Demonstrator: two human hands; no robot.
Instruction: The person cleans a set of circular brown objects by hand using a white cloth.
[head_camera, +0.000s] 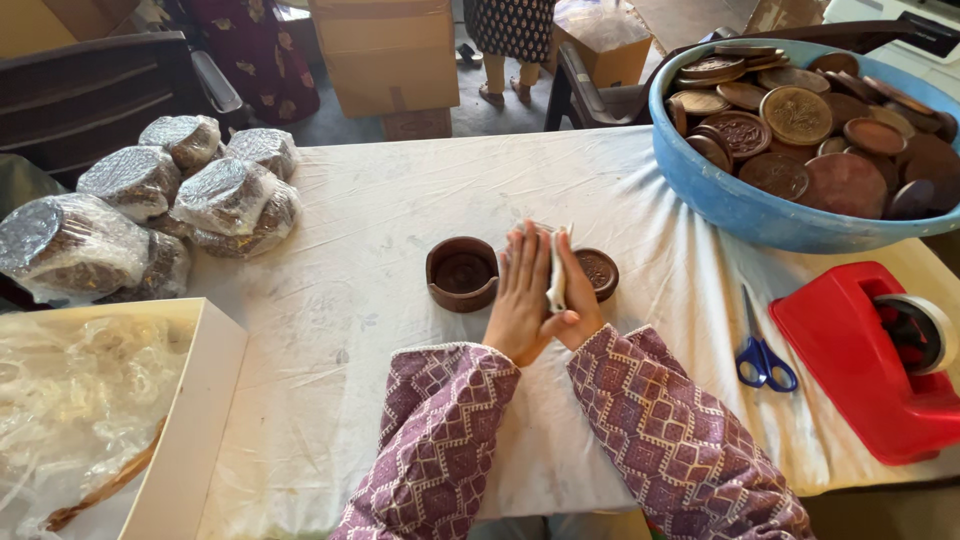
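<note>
Both hands (545, 295), palms pressed flat together, sandwich a thin, white folded sheet (556, 272).

Soft daylight fell evenly on the white tablecloth (400, 200), brightest beyond its far edge. Shadows beside the blue basin (720, 200) were faint. The foil-wrapped bundles (150, 200) left of the cloth glinted mildly. Focus was sharp; edges bowed slightly.

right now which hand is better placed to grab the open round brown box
Left, likely. The left hand sits right beside the open brown box, while the right hand is on the far side, next to the brown lid.
</note>
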